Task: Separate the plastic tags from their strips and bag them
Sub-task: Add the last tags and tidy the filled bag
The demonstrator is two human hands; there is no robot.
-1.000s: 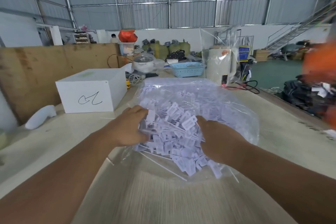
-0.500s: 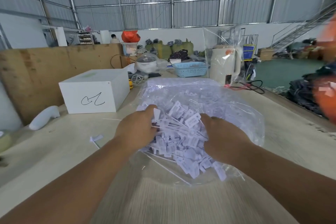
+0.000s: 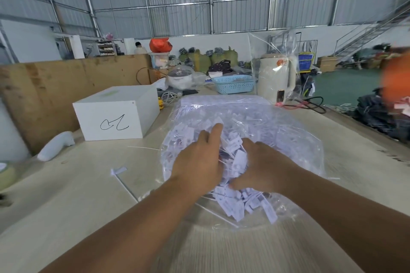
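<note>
On the table, clear bag (image 3: 277,122) full of white tags (image 3: 235,206), left hand (image 3: 199,162) spread, right hand (image 3: 261,170) grasping tags.

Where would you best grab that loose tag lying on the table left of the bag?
Probably by its flat white head, pinched from above. The tag lies flat on the table apart from the bag, and its thin strip trailing toward the viewer looks too slender to grip firmly. The left hand is nearest.
</note>
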